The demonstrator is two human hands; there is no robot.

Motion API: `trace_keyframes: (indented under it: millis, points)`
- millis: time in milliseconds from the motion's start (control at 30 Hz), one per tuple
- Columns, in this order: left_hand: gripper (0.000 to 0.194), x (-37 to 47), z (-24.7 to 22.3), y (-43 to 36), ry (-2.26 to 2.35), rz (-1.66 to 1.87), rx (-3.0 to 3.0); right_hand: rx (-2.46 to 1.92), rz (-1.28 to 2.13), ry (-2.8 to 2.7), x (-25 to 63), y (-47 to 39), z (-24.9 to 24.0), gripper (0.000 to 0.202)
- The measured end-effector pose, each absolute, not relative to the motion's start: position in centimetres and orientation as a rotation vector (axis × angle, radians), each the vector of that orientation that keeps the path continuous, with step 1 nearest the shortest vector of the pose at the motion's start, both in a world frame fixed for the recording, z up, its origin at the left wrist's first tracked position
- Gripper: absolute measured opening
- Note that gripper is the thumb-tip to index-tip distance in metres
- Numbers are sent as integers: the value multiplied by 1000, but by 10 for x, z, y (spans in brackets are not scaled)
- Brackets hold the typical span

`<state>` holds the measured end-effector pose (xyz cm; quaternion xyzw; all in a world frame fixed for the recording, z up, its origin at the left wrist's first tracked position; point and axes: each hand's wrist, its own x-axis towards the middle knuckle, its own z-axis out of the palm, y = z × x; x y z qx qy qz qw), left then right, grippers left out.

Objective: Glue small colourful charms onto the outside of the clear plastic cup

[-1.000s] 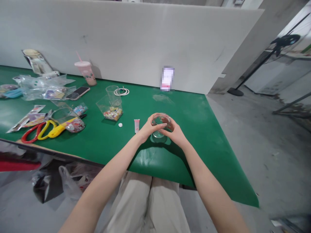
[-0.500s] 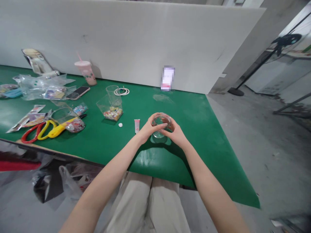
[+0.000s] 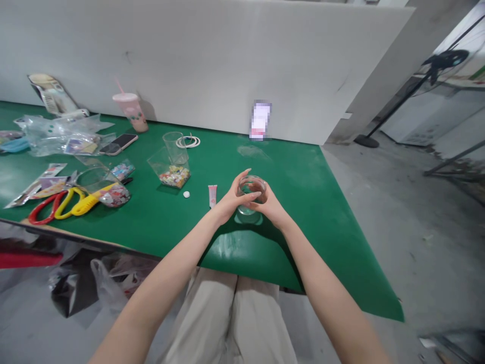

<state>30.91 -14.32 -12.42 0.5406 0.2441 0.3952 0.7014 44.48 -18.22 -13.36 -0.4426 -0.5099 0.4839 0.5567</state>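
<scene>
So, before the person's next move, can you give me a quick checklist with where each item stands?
1. Glass held from both sides: ok, left hand and right hand cup it.
2. Glass base resting on the table: cannot tell from this angle.
3. A hand free for the small tube: not ok, both are on the glass.
4. Colourful bits contained: ok, they sit inside a clear container.
5. Propped screen readable: not ok, it is blurred.

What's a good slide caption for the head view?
Both hands cup a clear round container at a green table, a small pink tube near the left hand.
</scene>
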Motion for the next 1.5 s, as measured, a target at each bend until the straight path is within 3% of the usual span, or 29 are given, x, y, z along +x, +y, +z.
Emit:
trace_keyframes:
  millis: [600,833,1100,1500]
  points:
    - [75,311,-123,-145,487,897,1134,-995,1109,-1246,448,-181,-133,70]
    - [61,312,-122,-146,484,931,1219,-1067,1044,-1255,446,-182,-137,84]
    - [54,309,-121,-147,581,976,1377,-1223,908,-1319,444,-186,-132,74]
    - [52,308,-119,-147,593,948,1404,-1192,922,-1335,445,-187,-134,77]
